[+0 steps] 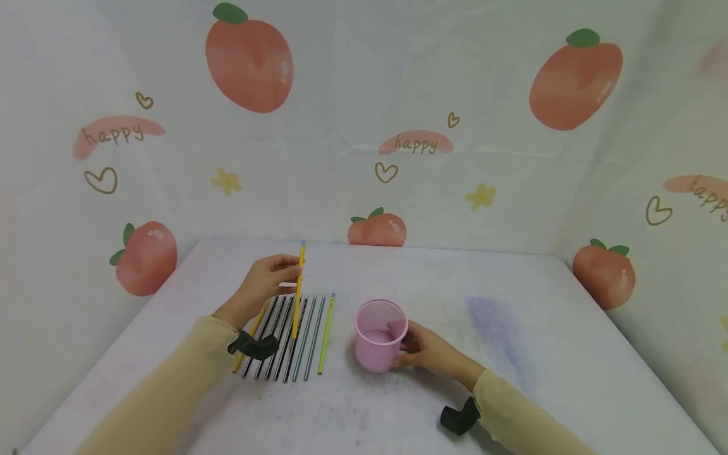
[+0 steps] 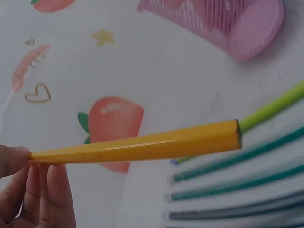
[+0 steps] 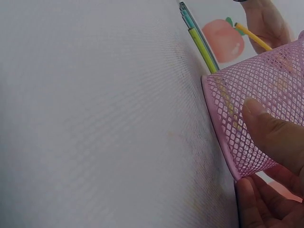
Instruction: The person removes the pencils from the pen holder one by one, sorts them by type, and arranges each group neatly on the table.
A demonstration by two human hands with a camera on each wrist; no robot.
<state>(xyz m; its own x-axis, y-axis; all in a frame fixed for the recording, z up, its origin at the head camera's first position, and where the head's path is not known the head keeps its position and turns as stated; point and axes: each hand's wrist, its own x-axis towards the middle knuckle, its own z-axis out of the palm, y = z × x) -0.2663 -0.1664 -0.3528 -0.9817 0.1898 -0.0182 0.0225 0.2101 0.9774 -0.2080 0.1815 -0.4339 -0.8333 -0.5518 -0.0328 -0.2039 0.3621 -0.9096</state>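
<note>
Pencil (image 1: 298, 287), yellow, is pinched at its far half by the left hand (image 1: 264, 284), fingertips (image 2: 33, 187) closed on the shaft; it is lifted clear of the table (image 1: 512, 354), tilted near upright, over the row of pencils (image 1: 296, 338). The cup (image 1: 380, 335), pink mesh, stands upright just right of the row, and is gripped by the right hand (image 1: 435, 354), thumb (image 3: 273, 135) pressed on the wall and fingers curled round the near side. In the left wrist view the blunt end of the pencil is seen above the green and teal ones in the row, apart from them. A peach-print cloth (image 1: 364, 126) is hung behind and at both sides.

Risks, as judged: the pinch is light and far from the lower end, so the pencil could swing or slip and be dropped onto the row, scattering it. The rim of the cup could be struck by the tip if the pencil is carried over at an angle. The cup is light and could be tipped if the grip is loosened.
</note>
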